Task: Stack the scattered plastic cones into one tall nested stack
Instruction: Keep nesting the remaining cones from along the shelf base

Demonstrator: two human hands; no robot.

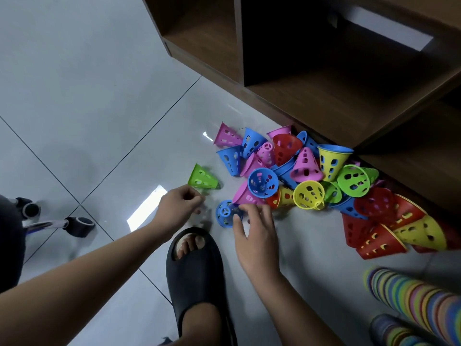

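Right hand spread over blue cone beside slipper; left hand loosely curled, empty. Light, stiff, slippery; best pinched by rim.

Glossy grey tiled floor with dark grout lines and bright window reflections. Upper right: brown wooden shelf unit with open compartments; a pale flat object, not identifiable, lies in one. Centre foreground: my foot in a black slipper. Left edge: black castor wheels on a chrome frame.
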